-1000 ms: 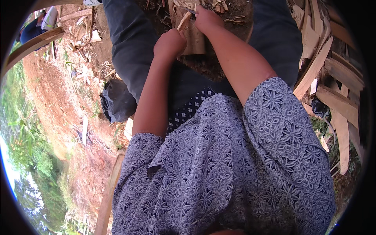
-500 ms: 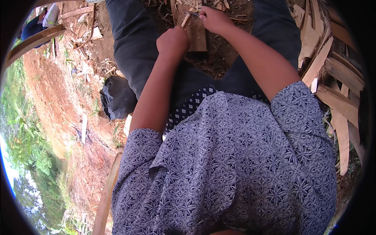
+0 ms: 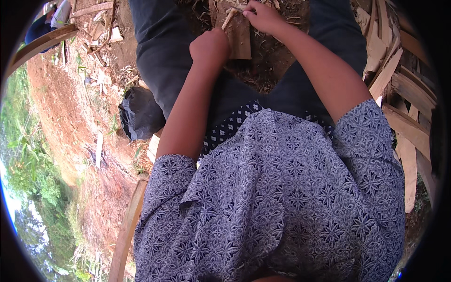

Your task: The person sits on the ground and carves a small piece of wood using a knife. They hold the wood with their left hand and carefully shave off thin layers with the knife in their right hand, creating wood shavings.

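Observation:
My left hand is closed in a fist round a thin pale wooden stick, whose far end pokes out beyond the knuckles. Just to the right and farther away, my right hand grips a small knife. Its blade points left and lies against or very close to the stick's far end; its handle is hidden in the fingers. Beneath both hands, between my legs, a flat wooden board lies on the soil with pale shavings around it.
Split wooden pieces are heaped at the right. A black plastic bag sits beside my left leg. Long curved wood strips lie at the left, where scraps litter reddish soil. Part of another person shows at the far upper left.
My right hand and the knife have moved slightly away and to the right, toward the stick's far end. More of the stick shows; my left hand has barely shifted.

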Demonstrator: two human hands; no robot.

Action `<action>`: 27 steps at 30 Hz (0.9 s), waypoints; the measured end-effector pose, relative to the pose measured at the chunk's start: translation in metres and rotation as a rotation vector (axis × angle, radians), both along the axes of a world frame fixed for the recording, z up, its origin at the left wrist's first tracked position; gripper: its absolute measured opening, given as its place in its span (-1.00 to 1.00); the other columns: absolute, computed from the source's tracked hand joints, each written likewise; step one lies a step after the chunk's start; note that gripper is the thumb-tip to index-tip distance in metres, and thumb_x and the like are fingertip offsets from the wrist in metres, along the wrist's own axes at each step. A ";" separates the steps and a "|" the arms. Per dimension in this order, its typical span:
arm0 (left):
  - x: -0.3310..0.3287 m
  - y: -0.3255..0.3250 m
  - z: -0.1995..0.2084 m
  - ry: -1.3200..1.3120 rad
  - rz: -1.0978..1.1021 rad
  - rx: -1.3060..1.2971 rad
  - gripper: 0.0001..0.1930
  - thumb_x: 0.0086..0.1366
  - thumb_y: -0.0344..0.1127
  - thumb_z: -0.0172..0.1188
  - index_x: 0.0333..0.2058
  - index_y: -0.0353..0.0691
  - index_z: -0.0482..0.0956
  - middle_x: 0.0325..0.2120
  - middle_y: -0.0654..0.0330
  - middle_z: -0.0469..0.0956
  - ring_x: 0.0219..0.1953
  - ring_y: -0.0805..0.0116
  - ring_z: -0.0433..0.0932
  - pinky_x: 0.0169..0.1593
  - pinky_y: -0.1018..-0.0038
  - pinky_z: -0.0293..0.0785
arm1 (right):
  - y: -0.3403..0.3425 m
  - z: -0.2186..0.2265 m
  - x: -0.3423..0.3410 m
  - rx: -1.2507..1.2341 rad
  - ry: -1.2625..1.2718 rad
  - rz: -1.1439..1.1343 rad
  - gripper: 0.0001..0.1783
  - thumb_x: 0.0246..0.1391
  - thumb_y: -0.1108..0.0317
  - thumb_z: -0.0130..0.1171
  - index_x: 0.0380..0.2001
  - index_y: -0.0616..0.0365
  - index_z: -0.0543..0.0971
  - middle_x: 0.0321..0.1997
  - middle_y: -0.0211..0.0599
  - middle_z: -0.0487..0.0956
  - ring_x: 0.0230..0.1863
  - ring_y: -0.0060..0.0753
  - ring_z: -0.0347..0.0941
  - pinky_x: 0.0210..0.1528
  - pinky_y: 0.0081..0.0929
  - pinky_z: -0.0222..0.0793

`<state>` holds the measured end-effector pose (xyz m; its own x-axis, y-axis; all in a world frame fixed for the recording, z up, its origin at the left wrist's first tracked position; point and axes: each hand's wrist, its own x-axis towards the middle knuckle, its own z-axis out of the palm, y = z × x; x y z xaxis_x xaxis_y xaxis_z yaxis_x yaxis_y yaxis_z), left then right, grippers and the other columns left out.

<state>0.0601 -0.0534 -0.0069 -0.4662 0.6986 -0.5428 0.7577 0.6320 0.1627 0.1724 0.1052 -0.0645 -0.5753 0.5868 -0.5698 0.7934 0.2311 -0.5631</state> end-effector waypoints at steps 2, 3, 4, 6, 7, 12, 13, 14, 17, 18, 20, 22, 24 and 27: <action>-0.002 0.001 -0.002 0.005 0.002 -0.006 -0.63 0.44 -0.04 -0.02 -0.21 -0.20 0.63 -0.28 -0.03 0.69 -0.19 -0.05 0.69 -0.11 0.10 0.60 | -0.006 0.003 0.004 0.049 0.027 0.071 -0.77 0.32 0.09 0.06 -0.10 -0.07 0.52 -0.44 -0.22 0.60 -0.40 -0.18 0.58 -0.30 -0.16 0.44; -0.002 0.000 -0.001 -0.002 0.007 -0.015 -0.63 0.44 -0.04 -0.02 -0.21 -0.20 0.63 -0.28 -0.03 0.69 -0.18 -0.05 0.69 -0.11 0.10 0.60 | -0.008 0.004 0.007 0.074 0.035 0.107 -0.77 0.31 0.09 0.07 -0.10 -0.07 0.52 -0.44 -0.22 0.60 -0.40 -0.18 0.58 -0.30 -0.15 0.44; -0.003 0.002 0.000 -0.006 0.010 -0.025 -0.63 0.44 -0.04 -0.02 -0.21 -0.21 0.63 -0.28 -0.03 0.69 -0.18 -0.05 0.69 -0.11 0.10 0.60 | -0.009 -0.004 0.008 0.112 0.040 0.101 -0.77 0.31 0.09 0.07 -0.10 -0.07 0.52 -0.43 -0.23 0.60 -0.39 -0.18 0.59 -0.29 -0.15 0.44; -0.001 0.003 0.004 -0.003 -0.002 -0.004 -0.64 0.45 -0.06 -0.03 -0.21 -0.21 0.63 -0.27 -0.03 0.69 -0.18 -0.04 0.69 -0.11 0.10 0.60 | -0.011 -0.018 0.001 0.178 0.051 0.088 -0.77 0.30 0.09 0.08 -0.10 -0.07 0.53 -0.42 -0.24 0.61 -0.36 -0.18 0.59 -0.26 -0.14 0.44; -0.001 0.002 0.006 -0.001 -0.008 0.003 -0.64 0.45 -0.07 -0.04 -0.20 -0.21 0.63 -0.27 -0.03 0.69 -0.18 -0.04 0.69 -0.12 0.10 0.60 | -0.011 -0.022 -0.002 0.201 0.022 0.073 -0.77 0.30 0.09 0.09 -0.11 -0.07 0.53 -0.41 -0.24 0.61 -0.34 -0.17 0.59 -0.25 -0.14 0.44; 0.004 -0.004 -0.004 0.062 -0.066 0.019 -0.73 0.38 -0.19 0.01 -0.24 -0.21 0.62 -0.33 0.00 0.71 -0.25 0.00 0.72 -0.18 0.14 0.62 | -0.009 0.024 -0.038 0.122 -0.258 -0.036 -0.68 0.20 0.22 0.12 -0.04 0.09 0.58 0.02 0.02 0.62 0.05 0.12 0.55 0.08 -0.03 0.45; 0.004 -0.002 -0.001 0.041 -0.070 -0.018 -0.70 0.44 -0.14 -0.03 -0.21 -0.21 0.60 -0.31 -0.01 0.70 -0.23 -0.02 0.70 -0.16 0.11 0.60 | -0.005 0.013 -0.037 0.129 -0.209 -0.060 -0.69 0.20 0.22 0.12 -0.05 0.09 0.59 0.00 0.03 0.62 0.04 0.12 0.55 0.07 -0.04 0.45; 0.004 -0.001 -0.002 0.055 -0.079 -0.017 -0.71 0.43 -0.16 -0.02 -0.21 -0.22 0.59 -0.32 -0.01 0.70 -0.23 -0.01 0.71 -0.17 0.11 0.61 | 0.004 -0.003 -0.036 0.137 -0.160 -0.083 -0.70 0.20 0.22 0.11 -0.06 0.09 0.59 -0.02 0.03 0.63 0.02 0.11 0.56 0.06 -0.04 0.45; 0.003 0.002 -0.006 0.088 -0.097 -0.007 -0.75 0.40 -0.22 -0.01 -0.22 -0.24 0.58 -0.33 -0.01 0.71 -0.25 0.01 0.72 -0.21 0.14 0.62 | 0.015 -0.007 -0.021 0.121 -0.045 -0.039 -0.71 0.20 0.21 0.11 -0.10 0.09 0.60 -0.05 0.03 0.64 0.01 0.12 0.56 0.04 -0.04 0.46; 0.004 0.001 -0.005 0.085 -0.115 -0.013 -0.76 0.39 -0.23 -0.01 -0.23 -0.24 0.57 -0.33 -0.01 0.71 -0.25 0.02 0.72 -0.22 0.15 0.63 | 0.014 -0.002 -0.014 0.101 -0.018 -0.011 -0.72 0.20 0.21 0.11 -0.11 0.08 0.61 -0.06 0.03 0.64 0.00 0.12 0.56 0.03 -0.04 0.46; 0.005 -0.001 -0.003 0.084 -0.124 -0.026 -0.77 0.37 -0.26 -0.01 -0.23 -0.25 0.57 -0.33 -0.01 0.71 -0.26 0.02 0.73 -0.23 0.16 0.63 | 0.008 0.014 -0.004 0.064 -0.029 0.090 -0.72 0.20 0.20 0.11 -0.11 0.08 0.60 -0.08 0.01 0.65 -0.01 0.10 0.57 0.02 -0.04 0.46; 0.005 0.001 0.000 0.079 -0.119 -0.026 -0.78 0.37 -0.27 -0.02 -0.24 -0.25 0.57 -0.33 0.00 0.71 -0.26 0.02 0.73 -0.22 0.17 0.63 | 0.007 0.012 0.005 0.101 -0.017 0.139 -0.74 0.23 0.16 0.11 -0.11 0.03 0.58 -0.18 -0.08 0.64 -0.09 0.01 0.58 -0.05 -0.07 0.46; 0.006 0.001 -0.001 0.100 -0.124 -0.024 -0.78 0.36 -0.28 -0.01 -0.24 -0.24 0.57 -0.33 0.00 0.71 -0.26 0.03 0.73 -0.23 0.18 0.64 | -0.003 -0.011 0.010 0.190 0.020 0.150 -0.77 0.28 0.08 0.11 -0.13 -0.08 0.55 -0.35 -0.22 0.62 -0.24 -0.16 0.60 -0.18 -0.12 0.43; 0.005 0.000 -0.002 0.097 -0.101 -0.024 -0.80 0.34 -0.29 0.00 -0.23 -0.23 0.57 -0.33 0.00 0.71 -0.26 0.04 0.73 -0.24 0.17 0.63 | -0.007 -0.022 0.000 0.182 0.002 0.093 -0.75 0.27 0.05 0.11 -0.13 -0.09 0.57 -0.33 -0.23 0.64 -0.24 -0.14 0.61 -0.17 -0.13 0.44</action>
